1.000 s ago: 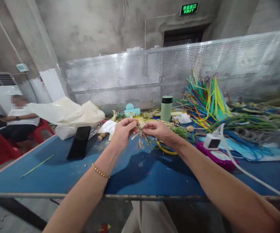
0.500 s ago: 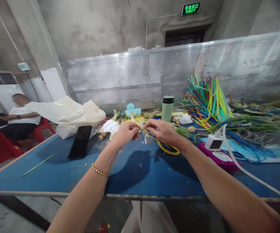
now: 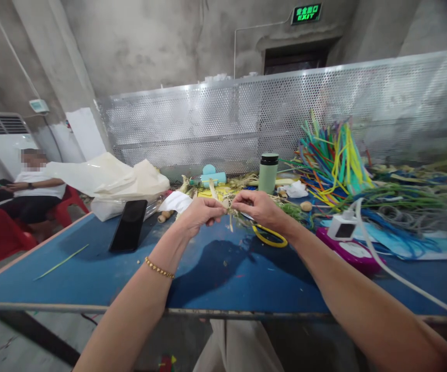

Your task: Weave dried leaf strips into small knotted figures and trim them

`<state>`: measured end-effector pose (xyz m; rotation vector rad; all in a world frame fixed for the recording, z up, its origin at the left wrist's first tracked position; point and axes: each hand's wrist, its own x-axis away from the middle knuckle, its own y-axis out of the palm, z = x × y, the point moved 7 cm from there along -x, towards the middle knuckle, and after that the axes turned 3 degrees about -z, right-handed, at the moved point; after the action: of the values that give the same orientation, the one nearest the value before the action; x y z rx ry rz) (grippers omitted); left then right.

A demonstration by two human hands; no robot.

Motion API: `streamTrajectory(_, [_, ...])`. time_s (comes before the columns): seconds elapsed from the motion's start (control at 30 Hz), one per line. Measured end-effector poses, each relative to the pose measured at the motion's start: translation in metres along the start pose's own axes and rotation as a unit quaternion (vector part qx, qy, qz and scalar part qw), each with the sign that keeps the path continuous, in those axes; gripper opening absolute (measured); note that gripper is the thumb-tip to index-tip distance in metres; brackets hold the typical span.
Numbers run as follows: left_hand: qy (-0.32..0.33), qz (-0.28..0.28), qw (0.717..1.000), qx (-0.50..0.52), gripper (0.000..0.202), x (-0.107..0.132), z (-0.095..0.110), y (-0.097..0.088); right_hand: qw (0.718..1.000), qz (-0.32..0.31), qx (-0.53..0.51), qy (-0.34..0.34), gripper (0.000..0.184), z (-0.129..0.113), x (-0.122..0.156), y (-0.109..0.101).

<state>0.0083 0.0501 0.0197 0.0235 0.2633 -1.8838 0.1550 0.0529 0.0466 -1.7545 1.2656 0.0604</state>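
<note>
My left hand [image 3: 204,213] and my right hand [image 3: 257,207] meet above the blue table, thumbs and fingers pinched. Between the fingertips is a small, pale, straw-like dried plant piece [image 3: 230,222], with one thin end hanging down; its exact shape is hard to make out against the clutter. Below my right wrist lies a yellow loop handle [image 3: 270,237], probably of scissors, partly hidden by that hand. Behind both hands spreads a heap of dried husks and straw [image 3: 242,183]. A white crumpled paper [image 3: 177,202] lies left of my left hand.
A black phone [image 3: 129,226] and plastic bag [image 3: 130,183] are on the left. Behind my right hand stands a green bottle [image 3: 268,174]. Farther right are colourful strips [image 3: 334,160], a magenta box [image 3: 357,253] and a white cable [image 3: 394,283]. A seated person [image 3: 40,181] is far left.
My left hand has moved slightly right, so its fingertips now come up to the piece at my right fingers. My right hand has hardly moved.
</note>
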Motion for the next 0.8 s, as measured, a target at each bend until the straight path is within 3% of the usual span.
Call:
streamTrajectory(0.17, [0.003,0.035,0.999,0.013,0.011,-0.005,-0.005,-0.007,0.991,0.067,0.068,-0.090,0.016,-0.019,0.002,-0.011])
streamTrajectory(0.27, [-0.008,0.088,0.996,0.026,0.011,-0.008,-0.011,-0.015,0.994,0.055,0.063,-0.067,0.016,-0.022,0.003,-0.014])
streamTrajectory(0.4, [-0.003,0.140,0.987,0.081,0.010,-0.010,-0.013,-0.024,0.997,-0.058,-0.049,0.020,0.020,-0.018,0.008,0.002])
streamTrajectory(0.5, [0.007,0.176,0.974,0.141,0.009,-0.009,-0.015,-0.030,0.974,-0.184,-0.119,0.064,0.023,-0.019,0.019,0.028])
streamTrajectory(0.57, [0.007,0.191,0.967,0.167,0.010,-0.009,-0.018,-0.033,0.952,-0.268,-0.129,0.064,0.024,-0.024,0.026,0.045])
streamTrajectory(0.63, [0.011,0.194,0.965,0.178,0.012,-0.011,-0.020,-0.035,0.948,-0.302,-0.099,0.024,0.024,-0.029,0.028,0.050])
streamTrajectory(0.7, [0.023,0.182,0.963,0.198,0.011,-0.014,-0.021,-0.035,0.970,-0.239,-0.037,-0.023,0.025,-0.029,0.020,0.036])
streamTrajectory(0.8, [0.031,0.151,0.952,0.266,0.005,-0.017,-0.020,-0.031,0.994,-0.048,0.094,-0.003,0.036,-0.012,0.006,-0.007])
